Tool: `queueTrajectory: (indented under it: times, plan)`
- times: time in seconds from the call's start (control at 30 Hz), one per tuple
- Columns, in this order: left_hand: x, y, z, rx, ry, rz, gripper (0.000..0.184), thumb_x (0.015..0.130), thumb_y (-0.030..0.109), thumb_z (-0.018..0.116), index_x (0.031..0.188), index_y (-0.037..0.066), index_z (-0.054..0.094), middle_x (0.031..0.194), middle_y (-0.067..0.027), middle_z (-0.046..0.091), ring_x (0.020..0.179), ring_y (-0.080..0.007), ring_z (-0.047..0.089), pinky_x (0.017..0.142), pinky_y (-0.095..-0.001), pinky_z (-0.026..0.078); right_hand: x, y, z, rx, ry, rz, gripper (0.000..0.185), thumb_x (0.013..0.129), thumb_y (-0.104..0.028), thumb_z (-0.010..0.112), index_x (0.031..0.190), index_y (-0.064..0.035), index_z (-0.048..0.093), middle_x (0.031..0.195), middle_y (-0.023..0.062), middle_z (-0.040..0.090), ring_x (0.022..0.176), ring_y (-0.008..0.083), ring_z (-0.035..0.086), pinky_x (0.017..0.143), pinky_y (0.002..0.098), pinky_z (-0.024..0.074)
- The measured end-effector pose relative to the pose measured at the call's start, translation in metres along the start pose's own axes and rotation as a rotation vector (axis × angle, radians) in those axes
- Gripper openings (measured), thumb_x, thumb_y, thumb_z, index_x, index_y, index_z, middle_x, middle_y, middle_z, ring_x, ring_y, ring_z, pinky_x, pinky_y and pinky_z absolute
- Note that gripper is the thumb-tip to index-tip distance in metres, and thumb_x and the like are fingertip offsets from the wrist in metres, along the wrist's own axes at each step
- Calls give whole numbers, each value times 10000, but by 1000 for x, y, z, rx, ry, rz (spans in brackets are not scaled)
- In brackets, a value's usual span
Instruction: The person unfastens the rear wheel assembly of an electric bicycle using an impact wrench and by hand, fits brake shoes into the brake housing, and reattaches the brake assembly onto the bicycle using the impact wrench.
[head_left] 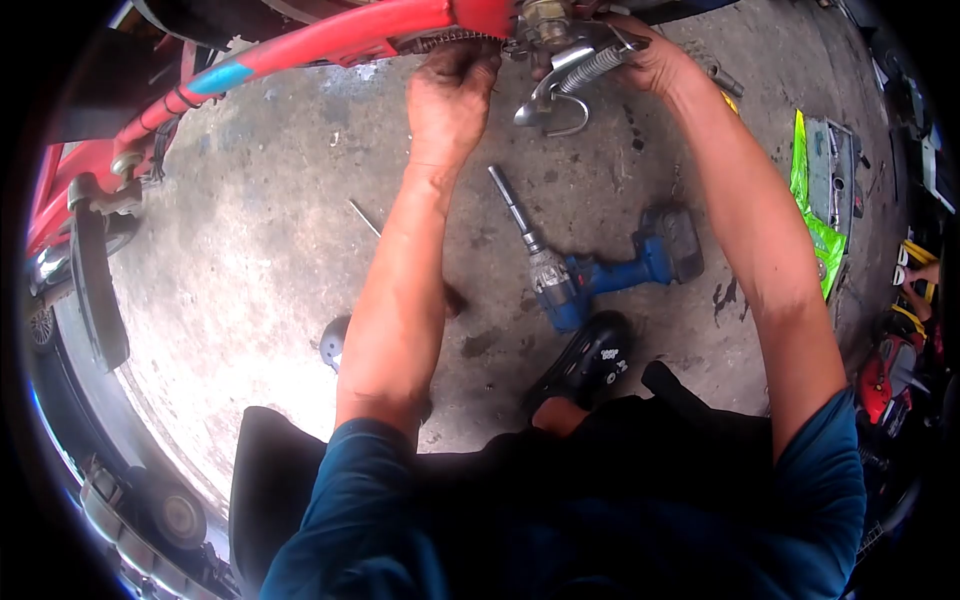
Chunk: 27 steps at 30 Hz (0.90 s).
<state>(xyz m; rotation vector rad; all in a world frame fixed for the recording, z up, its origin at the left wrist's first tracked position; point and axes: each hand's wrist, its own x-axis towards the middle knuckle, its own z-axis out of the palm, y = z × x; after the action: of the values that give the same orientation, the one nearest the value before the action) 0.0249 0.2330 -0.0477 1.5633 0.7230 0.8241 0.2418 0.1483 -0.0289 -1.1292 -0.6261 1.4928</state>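
Observation:
Overhead runs a red tubular frame of a vehicle. My left hand reaches up to its underside, fingers closed in a pinch beside a toothed or coiled metal strip. What lies between those fingers is hidden. To the right, my right hand is curled round the end of a shiny metal bracket that carries a coil spring and a curved hook. Some of its fingers are out of sight behind the metal. A brass-coloured fitting sits just above the bracket.
On the concrete floor lies a blue cordless impact wrench with a long socket. A thin rod is left of it. My black shoe is close by. A tool tray and bright green plastic are at right. A black pedal-like part hangs left.

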Motion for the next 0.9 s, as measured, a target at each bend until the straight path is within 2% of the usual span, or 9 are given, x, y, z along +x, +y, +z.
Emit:
queueTrajectory:
  times: [0.07, 0.17, 0.37, 0.43, 0.57, 0.67, 0.7, 0.8, 0.9]
  plan:
    - [-1, 2, -1, 18, -5, -27, 177, 797, 143, 636, 897, 5, 683, 938, -137, 669, 892, -227, 636, 799, -325, 477, -1, 1, 0, -5, 3, 6, 396, 841, -232, 658, 1161, -10, 582, 1078, 118, 654, 965, 223, 641, 873, 366, 524]
    - [-1, 0, 0, 94, -14, 62, 176, 785, 147, 649, 889, 9, 684, 919, -129, 674, 849, -223, 645, 771, -327, 487, -1, 2, -4, -21, 14, 4, 404, 849, -242, 643, 1166, 0, 574, 1077, 129, 652, 966, 232, 642, 876, 372, 524]
    - [0, 28, 7, 91, -166, -93, 189, 759, 185, 680, 853, 21, 676, 818, -133, 664, 741, -282, 647, 697, -357, 503, 0, 10, -19, -66, 87, 21, 422, 866, -263, 613, 1175, 19, 559, 1074, 150, 649, 968, 249, 645, 884, 384, 524]
    - [-2, 17, 11, 179, -55, 63, 172, 764, 180, 675, 835, 23, 671, 793, -135, 654, 738, -301, 641, 683, -368, 500, -3, 12, -25, -63, 160, 59, 460, 876, -296, 589, 1192, 36, 540, 1089, 168, 640, 996, 259, 638, 917, 398, 512]
    - [-2, 11, 17, 305, 126, 337, 108, 784, 129, 649, 819, 28, 664, 776, -142, 643, 734, -326, 634, 656, -380, 495, -7, 9, -19, 6, 23, 43, 462, 855, -281, 632, 1198, 18, 549, 1099, 131, 650, 992, 223, 644, 902, 365, 519]
    - [-9, 13, 23, 178, 258, 358, 90, 810, 92, 608, 837, 24, 660, 787, -149, 643, 721, -314, 636, 653, -351, 495, -5, -5, -7, 103, -80, 104, 466, 840, -257, 656, 1200, 17, 547, 1099, 139, 649, 985, 245, 649, 892, 379, 525]
    - [-14, 15, 25, 139, 333, 370, 103, 828, 73, 582, 849, -2, 649, 791, -127, 661, 702, -269, 649, 664, -322, 503, -8, -7, 2, 78, -108, 89, 461, 839, -249, 657, 1198, 18, 547, 1092, 141, 651, 977, 253, 653, 888, 385, 528]
    - [-38, 49, 29, -317, 524, 1, 133, 845, 72, 565, 861, -44, 629, 790, -118, 665, 703, -219, 650, 686, -301, 507, -5, -9, 15, 38, -64, 90, 387, 852, -215, 644, 1158, 12, 573, 1034, 139, 665, 909, 252, 664, 819, 393, 553]
    - [-52, 62, 1, -712, 719, -131, 178, 895, 98, 500, 972, -60, 529, 876, -162, 627, 722, -223, 641, 695, -341, 544, -3, -6, 14, 47, 0, 99, 352, 861, -200, 633, 1137, 14, 585, 992, 141, 672, 856, 253, 672, 763, 408, 571]
